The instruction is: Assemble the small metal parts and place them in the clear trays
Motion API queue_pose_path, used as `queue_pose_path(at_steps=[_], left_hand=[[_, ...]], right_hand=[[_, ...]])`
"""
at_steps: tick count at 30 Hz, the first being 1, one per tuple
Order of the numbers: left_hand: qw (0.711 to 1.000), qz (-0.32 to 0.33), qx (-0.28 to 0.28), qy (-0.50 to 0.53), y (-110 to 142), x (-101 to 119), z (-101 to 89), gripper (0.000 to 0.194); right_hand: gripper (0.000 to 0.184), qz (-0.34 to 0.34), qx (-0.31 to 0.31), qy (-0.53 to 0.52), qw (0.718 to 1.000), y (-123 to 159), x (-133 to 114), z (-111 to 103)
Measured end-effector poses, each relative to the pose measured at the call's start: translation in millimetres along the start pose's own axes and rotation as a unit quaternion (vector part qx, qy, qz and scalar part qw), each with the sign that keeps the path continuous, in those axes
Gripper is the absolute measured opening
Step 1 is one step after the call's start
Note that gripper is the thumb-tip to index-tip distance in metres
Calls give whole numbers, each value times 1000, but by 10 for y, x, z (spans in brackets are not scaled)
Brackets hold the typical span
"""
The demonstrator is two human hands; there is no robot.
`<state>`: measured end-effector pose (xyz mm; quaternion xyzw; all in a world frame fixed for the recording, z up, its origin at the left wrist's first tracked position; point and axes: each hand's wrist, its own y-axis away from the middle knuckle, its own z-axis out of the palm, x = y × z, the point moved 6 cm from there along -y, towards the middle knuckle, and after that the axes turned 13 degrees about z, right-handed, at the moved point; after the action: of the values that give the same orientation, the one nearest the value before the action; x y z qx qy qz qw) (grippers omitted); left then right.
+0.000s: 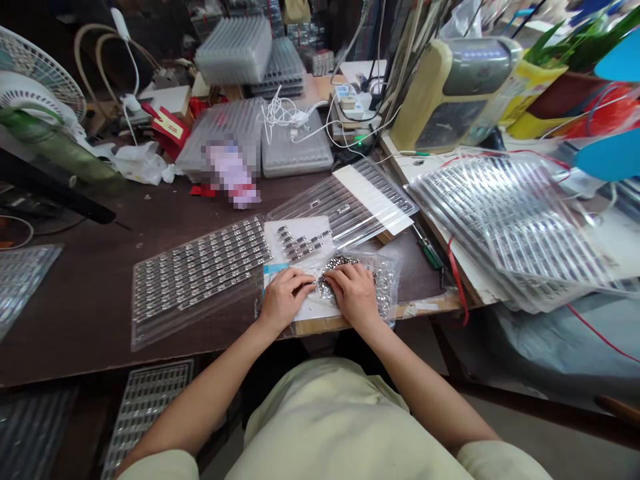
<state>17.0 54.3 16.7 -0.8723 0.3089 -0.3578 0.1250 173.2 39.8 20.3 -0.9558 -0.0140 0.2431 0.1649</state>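
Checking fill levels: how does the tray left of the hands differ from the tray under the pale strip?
The left tray has rows of small metal parts; the strip tray shows only two. The pale strip crosses the strip tray, not the left tray. Both are clear plastic.

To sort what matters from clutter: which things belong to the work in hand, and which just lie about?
In the work: left hand, fingertips over white sheet; right hand, at loose metal pieces; rowed metal pieces.
Lying about: fan, green-handled tool, white cable.
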Motion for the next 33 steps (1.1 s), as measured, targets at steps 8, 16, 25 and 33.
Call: queue_pose_path(at_steps=[8, 16, 25, 33], left_hand=[[999, -9, 9, 40, -5, 6, 17, 11], [972, -117, 91, -184, 128, -403, -643, 11], [964, -104, 63, -236, 118, -360, -744, 14], [985, -59, -3, -163, -376, -211, -380, 10]], right_hand=[[16, -7, 3, -49, 999, -7, 7, -50], [13, -14, -37, -117, 992, -42, -164, 6], [17, -21, -49, -49, 997, -49, -346, 266], [25, -36, -61, 22, 997, -29, -335, 174]])
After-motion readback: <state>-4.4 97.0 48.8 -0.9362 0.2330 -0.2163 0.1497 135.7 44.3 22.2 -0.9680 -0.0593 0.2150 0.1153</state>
